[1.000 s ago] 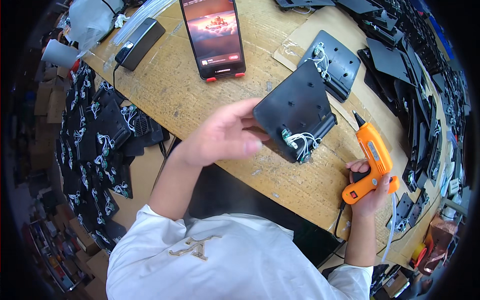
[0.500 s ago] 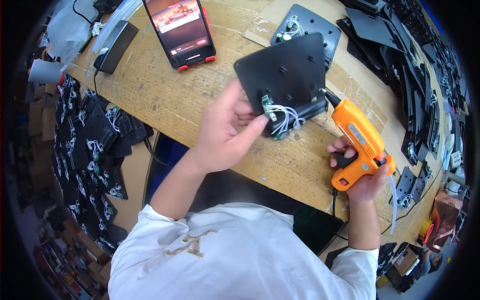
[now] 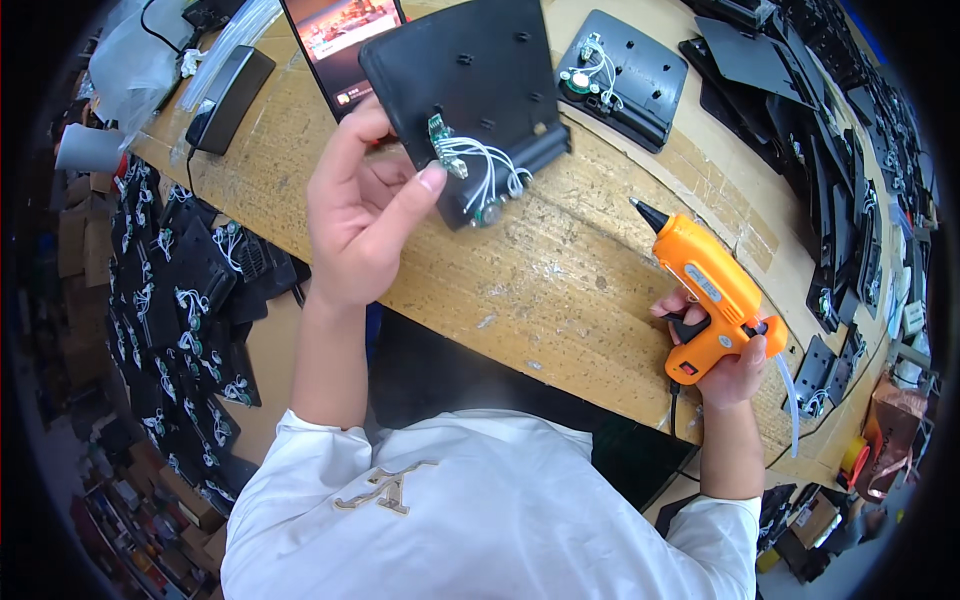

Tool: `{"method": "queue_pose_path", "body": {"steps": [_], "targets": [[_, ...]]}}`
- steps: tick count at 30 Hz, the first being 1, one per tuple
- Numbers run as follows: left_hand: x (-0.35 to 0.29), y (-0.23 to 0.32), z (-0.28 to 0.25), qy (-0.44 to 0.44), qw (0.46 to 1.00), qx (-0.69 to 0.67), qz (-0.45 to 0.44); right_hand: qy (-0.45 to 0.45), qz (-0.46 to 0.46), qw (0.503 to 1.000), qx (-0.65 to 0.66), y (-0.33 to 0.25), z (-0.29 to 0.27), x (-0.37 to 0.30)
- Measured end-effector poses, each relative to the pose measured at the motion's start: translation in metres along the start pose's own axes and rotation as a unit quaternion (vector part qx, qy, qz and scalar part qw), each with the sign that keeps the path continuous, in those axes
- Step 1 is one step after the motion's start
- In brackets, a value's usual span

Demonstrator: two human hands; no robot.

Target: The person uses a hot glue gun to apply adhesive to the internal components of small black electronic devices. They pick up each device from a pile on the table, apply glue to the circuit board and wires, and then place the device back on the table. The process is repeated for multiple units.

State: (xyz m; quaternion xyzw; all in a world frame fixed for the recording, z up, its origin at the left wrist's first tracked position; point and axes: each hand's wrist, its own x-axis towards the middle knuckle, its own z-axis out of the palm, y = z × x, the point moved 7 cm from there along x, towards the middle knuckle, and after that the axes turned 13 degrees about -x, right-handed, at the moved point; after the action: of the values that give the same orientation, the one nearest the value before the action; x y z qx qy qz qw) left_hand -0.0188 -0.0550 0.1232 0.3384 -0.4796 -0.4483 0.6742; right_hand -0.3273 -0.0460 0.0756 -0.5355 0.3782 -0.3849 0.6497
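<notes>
My left hand (image 3: 362, 205) grips a black plastic panel (image 3: 460, 85) by its near left edge, thumb on the inner face. The panel is tilted above the table and carries a small green circuit board (image 3: 440, 143) and white wires (image 3: 487, 165). Wrapped round the handle of an orange hot glue gun (image 3: 715, 280) is my right hand (image 3: 722, 360), with fingers at the black trigger. The gun's dark nozzle points up and left, apart from the panel. A clear glue stick (image 3: 792, 410) trails from its rear.
Another black panel (image 3: 625, 75) with wires lies at the back of the wooden table (image 3: 560, 300). A phone (image 3: 340, 45) stands partly behind the held panel. Many stacked panels fill the right (image 3: 770, 110); wired panels (image 3: 190, 300) cover the left. A black box (image 3: 230, 98) sits at far left.
My left hand has carried the panel up and left, away from the glue gun's nozzle and now partly over the phone. The far panel is uncovered. The glue gun has shifted only slightly.
</notes>
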Motion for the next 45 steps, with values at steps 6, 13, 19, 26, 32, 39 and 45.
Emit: {"method": "queue_pose_path", "body": {"steps": [6,13,19,26,32,39,45], "targets": [[-0.021,-0.028,0.004,0.011,0.995,0.036,-0.090,-0.043,-0.007,0.993,-0.106,-0.001,0.005,-0.004],[-0.023,-0.025,0.012,-0.025,0.993,0.110,-0.040,-0.072,-0.155,0.950,-0.262,-0.017,0.039,0.009],[-0.022,-0.029,0.009,-0.037,0.983,0.141,-0.112,-0.063,-0.154,0.925,-0.341,-0.018,0.041,0.009],[-0.021,-0.030,0.007,-0.041,0.979,0.165,-0.112,-0.053,-0.148,0.921,-0.357,-0.014,0.039,0.008],[-0.021,-0.031,0.006,-0.046,0.977,0.169,-0.118,-0.051,-0.158,0.901,-0.400,-0.019,0.041,0.006],[-0.019,-0.031,0.004,-0.001,0.988,0.139,-0.069,-0.051,-0.196,0.884,-0.421,-0.025,0.047,0.005],[-0.019,-0.032,0.003,0.006,0.988,0.125,-0.091,-0.050,-0.204,0.871,-0.444,-0.032,0.053,0.005]]}}
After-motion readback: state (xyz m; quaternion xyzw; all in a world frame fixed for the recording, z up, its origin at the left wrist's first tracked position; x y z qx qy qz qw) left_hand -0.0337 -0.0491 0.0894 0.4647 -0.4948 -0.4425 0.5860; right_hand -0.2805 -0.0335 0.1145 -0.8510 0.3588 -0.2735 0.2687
